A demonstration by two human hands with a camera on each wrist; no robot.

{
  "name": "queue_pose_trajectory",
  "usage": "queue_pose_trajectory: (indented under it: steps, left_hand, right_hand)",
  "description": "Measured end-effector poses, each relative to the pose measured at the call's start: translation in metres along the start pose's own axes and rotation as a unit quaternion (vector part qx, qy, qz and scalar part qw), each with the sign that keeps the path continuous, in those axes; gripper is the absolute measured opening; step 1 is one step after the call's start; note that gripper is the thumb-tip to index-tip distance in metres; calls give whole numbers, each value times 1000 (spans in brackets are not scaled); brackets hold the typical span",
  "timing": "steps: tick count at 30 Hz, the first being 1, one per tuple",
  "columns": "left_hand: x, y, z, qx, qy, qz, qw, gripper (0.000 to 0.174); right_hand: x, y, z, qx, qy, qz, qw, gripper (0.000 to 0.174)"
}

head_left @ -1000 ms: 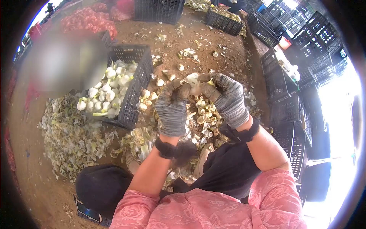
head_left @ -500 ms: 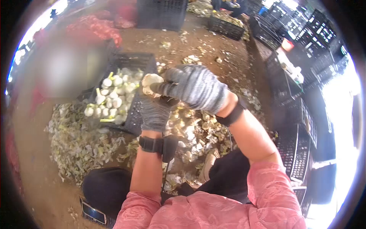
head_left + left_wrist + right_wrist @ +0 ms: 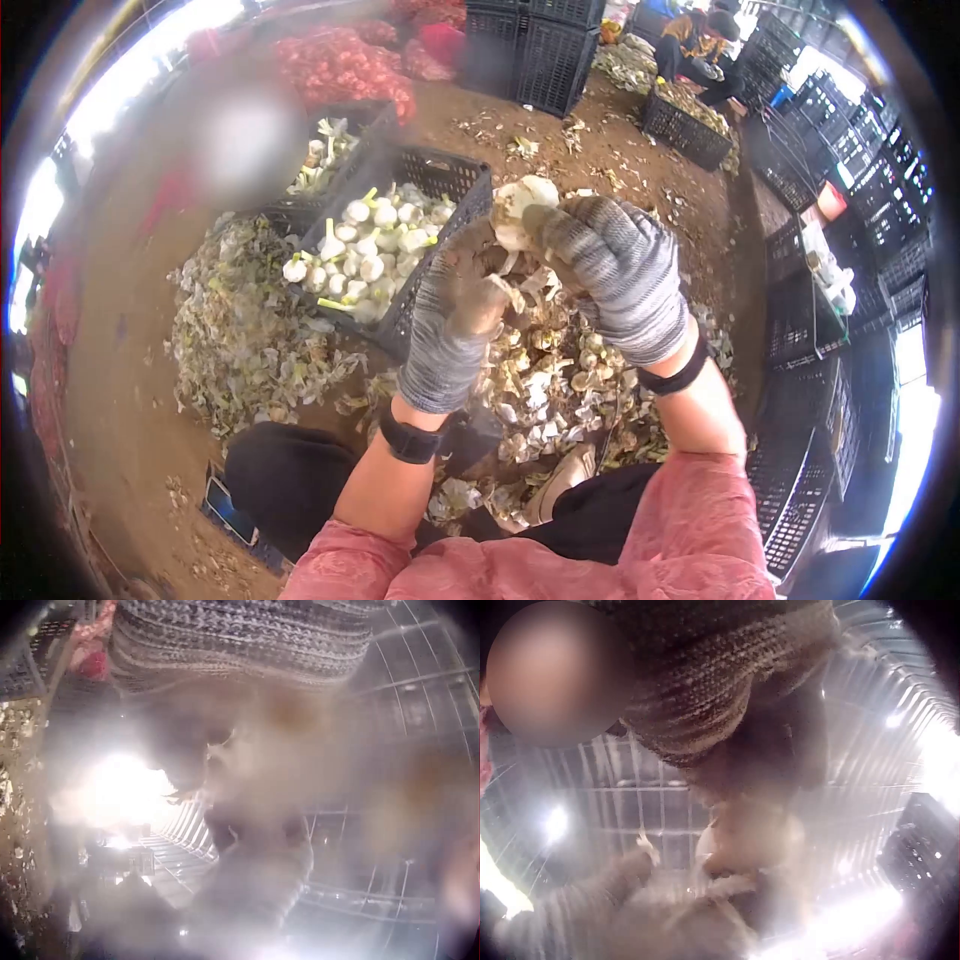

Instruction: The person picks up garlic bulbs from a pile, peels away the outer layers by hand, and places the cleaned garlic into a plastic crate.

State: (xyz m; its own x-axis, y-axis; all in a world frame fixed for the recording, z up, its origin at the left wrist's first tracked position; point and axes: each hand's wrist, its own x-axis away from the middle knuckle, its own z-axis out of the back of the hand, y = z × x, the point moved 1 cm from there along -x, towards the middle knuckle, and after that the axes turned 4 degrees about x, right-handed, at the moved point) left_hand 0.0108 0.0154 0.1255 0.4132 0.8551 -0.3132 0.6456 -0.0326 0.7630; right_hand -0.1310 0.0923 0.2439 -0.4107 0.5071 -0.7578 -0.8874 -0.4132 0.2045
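Observation:
A pale garlic bulb is up in front of the person, above the heap of garlic skins. My right hand, in a grey knit glove with stained fingertips, grips the bulb from the right, thumb across its side. Just below and left of it, my gloved left hand pinches a scrap of garlic skin at its thumb. In the right wrist view the bulb is blurred under the right fingers, and the scrap shows at the left fingertips. Haze covers most of the left wrist view.
A black crate of trimmed garlic bulbs stands left of the hands, beside a pile of dry skins. Stacked black crates line the right side. Red net sacks and another person are farther back.
The hands have moved from together around the bulb to slightly apart. The left hand has come off the bulb and lower, while the right hand keeps it. The head view has shifted.

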Motion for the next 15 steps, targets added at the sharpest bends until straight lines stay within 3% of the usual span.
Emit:
queue_pose_trajectory:
  steps: [2, 3, 4, 6, 8, 9, 10, 11, 12, 13, 14, 15]
  left_hand:
    - [15, 29, -37, 6, -9, 16, 1000, 27]
    - [21, 37, -48, 10, -14, 28, 999, 23]
    - [24, 38, -54, -73, 10, 25, 997, 24]
    - [33, 22, -56, -51, -31, 58, 997, 26]
    - [39, 5, -56, -78, -29, 72, 994, 27]
    - [44, 1, -58, -90, -6, 50, 995, 28]
    - [48, -2, -58, -104, 18, 28, 994, 29]
    - [46, -6, -57, -164, 21, -32, 986, 32]
    - [49, -5, -55, -169, 27, -34, 985, 32]
    - [52, -4, -53, -103, 42, 65, 992, 31]
    - [53, -3, -53, -35, 55, 162, 985, 31]
    - [54, -5, -55, -40, 91, 165, 981, 30]
  right_hand:
    - [12, 7, 4, -63, -55, 9, 997, 29]
    - [19, 7, 7, -52, -50, 74, 995, 28]
    - [27, 8, 10, -43, -47, 138, 988, 26]
    - [47, 11, 20, -38, -97, 129, 986, 26]
    - [65, 17, 21, -119, -103, 65, 985, 28]
    - [77, 19, 17, -216, -154, -42, 963, 25]
    - [84, 18, 17, -220, -155, -42, 962, 25]
    - [84, 16, 15, -259, -132, -96, 952, 22]
    - [84, 15, 13, -299, -109, -147, 937, 19]
    - [86, 16, 10, -329, -101, -189, 920, 18]
    - [99, 14, -4, -428, -49, -280, 858, 17]
    - [106, 10, -13, -519, -35, -371, 769, 22]
